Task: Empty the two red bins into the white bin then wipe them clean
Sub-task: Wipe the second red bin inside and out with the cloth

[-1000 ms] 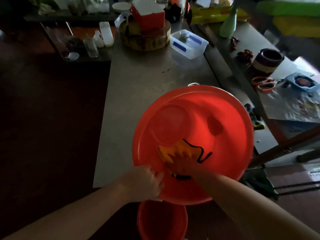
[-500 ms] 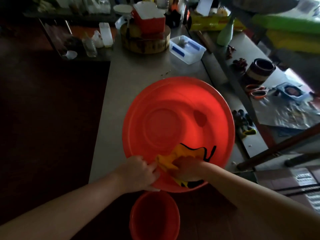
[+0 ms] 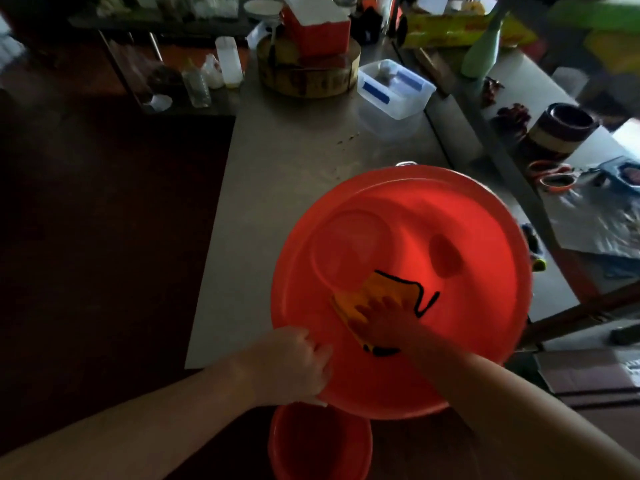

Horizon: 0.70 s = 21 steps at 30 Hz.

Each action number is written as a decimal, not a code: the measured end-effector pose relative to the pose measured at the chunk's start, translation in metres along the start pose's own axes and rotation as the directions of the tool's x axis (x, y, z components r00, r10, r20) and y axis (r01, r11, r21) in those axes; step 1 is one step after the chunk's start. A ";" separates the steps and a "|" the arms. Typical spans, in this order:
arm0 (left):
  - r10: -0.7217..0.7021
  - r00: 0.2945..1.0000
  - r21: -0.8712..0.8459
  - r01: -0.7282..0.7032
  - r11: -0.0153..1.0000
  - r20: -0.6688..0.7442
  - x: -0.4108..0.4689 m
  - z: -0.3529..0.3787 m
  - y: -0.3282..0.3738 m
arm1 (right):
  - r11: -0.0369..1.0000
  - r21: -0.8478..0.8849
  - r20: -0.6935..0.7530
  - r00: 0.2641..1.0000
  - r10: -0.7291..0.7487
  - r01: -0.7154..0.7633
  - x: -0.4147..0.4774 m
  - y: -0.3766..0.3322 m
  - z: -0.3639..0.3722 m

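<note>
1. Two red bins were in view. The large red bin [image 3: 450,209] sat tipped at the near right corner of the surface [image 3: 294,161], with its mouth toward the camera and its near rim overhanging the near edge. The small red bin [image 3: 318,445] was off the surface, lower down, directly below that overhanging rim.
2. The left hand [image 3: 294,365] gripped the large bin's near-left rim, fingers curled over the lip, bracing the tilt.
3. The right hand [image 3: 381,317] was inside the bin. Its fingers were spread flat, pressing the yellow cloth [image 3: 381,292] against the near inner wall, with no pinch on it.
4. Key relation: the rest of the interior lay beyond the right hand, toward the far edge.
   - The round base [image 3: 349,247] was up and left of the cloth.
   - A dark oval patch [image 3: 445,254] was up and right of it. I couldn't tell whether it was a stain or a shadow.
5. Judgement: this was mid-wipe on the first bin. The next strokes had to push away from the body, and only the right hand was placed for that. The left was needed on the rim.
6. The small bin lay between the forearms, nearer the left hand and apparently not yet wiped. I couldn't make out a white bin.
</note>
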State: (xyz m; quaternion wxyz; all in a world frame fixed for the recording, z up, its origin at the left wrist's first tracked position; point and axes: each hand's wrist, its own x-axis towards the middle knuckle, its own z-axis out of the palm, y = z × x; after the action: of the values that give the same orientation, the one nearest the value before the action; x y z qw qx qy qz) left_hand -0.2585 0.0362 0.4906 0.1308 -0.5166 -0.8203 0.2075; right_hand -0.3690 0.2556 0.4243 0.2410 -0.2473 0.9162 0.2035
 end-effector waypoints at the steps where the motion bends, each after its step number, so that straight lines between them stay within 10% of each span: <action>1: 0.013 1.000 -0.004 -0.013 1.000 0.019 0.000 0.001 0.003 | 0.998 0.049 -0.090 0.995 0.035 -0.031 0.007 -0.004 0.007; 5: -0.009 0.998 -0.020 0.010 1.000 0.070 0.000 -0.001 0.008 | 0.909 0.391 -0.097 0.976 0.197 -0.145 0.012 -0.013 0.022; 8: -0.043 0.990 -0.018 0.046 0.999 0.132 -0.002 -0.006 0.013 | 0.995 0.094 -0.060 0.997 0.038 -0.033 -0.006 -0.010 0.024; 13: -0.032 0.970 -0.050 0.045 0.998 0.241 0.001 -0.012 0.009 | 0.944 0.330 0.107 0.992 -0.065 0.027 -0.060 -0.007 0.020; 21: -0.005 0.927 -0.081 0.039 0.996 0.375 -0.017 -0.035 -0.009 | 0.973 0.176 0.004 0.988 -0.153 0.150 -0.145 -0.010 0.015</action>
State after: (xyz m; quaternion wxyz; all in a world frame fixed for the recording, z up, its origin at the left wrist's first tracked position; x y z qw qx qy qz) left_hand -0.2432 0.0245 0.5257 -0.0482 -0.4636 -0.8443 0.2646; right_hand -0.2474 0.3064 0.4881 0.2850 -0.2926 0.9067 0.1051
